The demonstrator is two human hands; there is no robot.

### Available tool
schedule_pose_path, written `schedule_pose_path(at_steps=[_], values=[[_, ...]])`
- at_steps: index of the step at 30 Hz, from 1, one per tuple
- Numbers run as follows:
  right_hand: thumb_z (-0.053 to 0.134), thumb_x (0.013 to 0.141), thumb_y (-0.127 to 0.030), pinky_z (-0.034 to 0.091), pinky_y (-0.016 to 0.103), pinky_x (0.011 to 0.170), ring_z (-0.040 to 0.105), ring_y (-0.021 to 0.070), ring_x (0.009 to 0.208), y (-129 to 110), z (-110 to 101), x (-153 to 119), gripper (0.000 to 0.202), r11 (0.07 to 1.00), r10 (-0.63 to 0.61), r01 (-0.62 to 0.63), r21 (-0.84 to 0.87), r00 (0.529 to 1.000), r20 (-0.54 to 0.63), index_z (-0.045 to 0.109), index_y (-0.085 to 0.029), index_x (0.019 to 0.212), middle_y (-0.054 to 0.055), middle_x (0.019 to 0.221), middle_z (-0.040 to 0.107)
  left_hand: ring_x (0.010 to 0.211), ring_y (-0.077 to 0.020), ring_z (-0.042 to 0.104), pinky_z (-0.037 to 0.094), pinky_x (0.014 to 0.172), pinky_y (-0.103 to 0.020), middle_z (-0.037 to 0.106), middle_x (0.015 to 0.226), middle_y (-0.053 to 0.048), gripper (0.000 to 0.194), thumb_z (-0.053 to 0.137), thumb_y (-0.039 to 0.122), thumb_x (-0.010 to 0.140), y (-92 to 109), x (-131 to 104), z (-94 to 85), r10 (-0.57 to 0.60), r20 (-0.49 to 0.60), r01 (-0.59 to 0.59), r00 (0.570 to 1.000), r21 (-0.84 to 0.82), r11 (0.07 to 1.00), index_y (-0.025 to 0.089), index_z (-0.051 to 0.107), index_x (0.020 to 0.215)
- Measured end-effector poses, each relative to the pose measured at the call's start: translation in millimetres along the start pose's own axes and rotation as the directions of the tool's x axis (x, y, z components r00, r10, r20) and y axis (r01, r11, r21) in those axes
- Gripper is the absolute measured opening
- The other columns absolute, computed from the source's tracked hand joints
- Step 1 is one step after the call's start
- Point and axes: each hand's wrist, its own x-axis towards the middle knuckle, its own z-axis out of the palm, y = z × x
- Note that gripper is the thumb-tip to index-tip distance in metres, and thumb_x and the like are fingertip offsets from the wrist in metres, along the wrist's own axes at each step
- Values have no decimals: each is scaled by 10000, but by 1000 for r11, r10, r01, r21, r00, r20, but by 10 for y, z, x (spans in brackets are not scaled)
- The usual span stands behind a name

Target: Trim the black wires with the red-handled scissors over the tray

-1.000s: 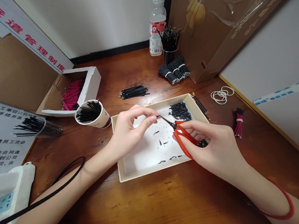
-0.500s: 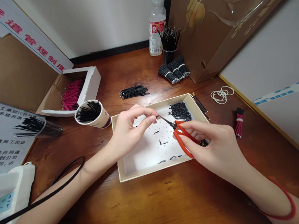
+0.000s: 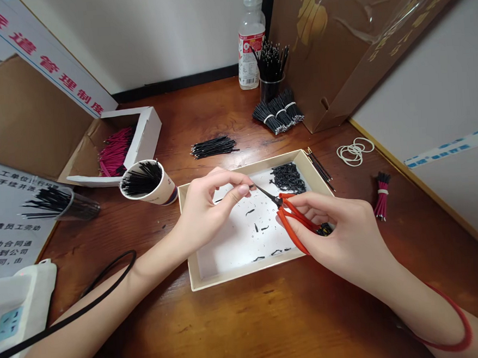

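Observation:
My left hand (image 3: 206, 206) is over the left part of a shallow cream box (image 3: 249, 277), thumb and forefinger pinched on a thin black piece (image 3: 251, 187). Wrapped round red-handled scissors (image 3: 290, 219), my right hand (image 3: 340, 226) is over the box's right side. The narrow dark tips of the scissors reach the black piece at my left fingertips. Inside the box lie a pile of short black pieces (image 3: 288, 178) at the back right and scattered black scraps. Part of another dark heap shows beside my right fingers.
Black wires (image 3: 214, 146) lie behind the box. A paper cup (image 3: 167, 188) of black wires and a white box (image 3: 148, 133) of pink wires stand left. Bottle (image 3: 250, 47), tied bundles (image 3: 277, 113) and a carton (image 3: 328, 47) are behind; rubber bands (image 3: 354, 152) and a pink bundle (image 3: 382, 196) lie right.
The scissor handles have come very slightly closer together, with a small shift of my right fingers. My left hand has stayed in place.

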Motion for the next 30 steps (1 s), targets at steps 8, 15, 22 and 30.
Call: schedule_pose_path(at_steps=[8,15,22,30], values=[[638,798,-171,453,216,461,534,94,496,-11,-10,12,44,1000,9,-9,4,1000,13,679,-184,803,-27,585,636,769,-179,643,484,746,-320,720,754,-29,104,646,227,869,2,9,9,-8,8,8,1000,-2,1000,200,731,815],[638,796,-148,467,204,465,541,90,503,6,-5,4,83,1000,0,0,13,1000,7,702,-167,844,-23,604,655,790,-158,625,463,739,-287,717,761,-15,104,640,207,876,-15,7,-2,10,14,-10,1000,-13,1000,186,728,826],[636,792,-127,465,188,467,550,81,498,28,-4,-5,87,999,-9,9,31,1000,-6,700,-168,834,-28,608,662,786,-141,615,451,729,-268,714,762,-5,111,625,204,889,-7,7,-3,12,26,-12,1000,-10,1000,176,719,836],[637,787,-144,443,197,465,526,80,499,-11,9,5,39,1000,1,-1,-4,1000,10,646,-181,778,-43,586,618,790,-145,615,446,742,-279,717,773,-7,115,619,208,895,-7,5,-5,-3,23,4,1000,-1,1000,178,705,825]])
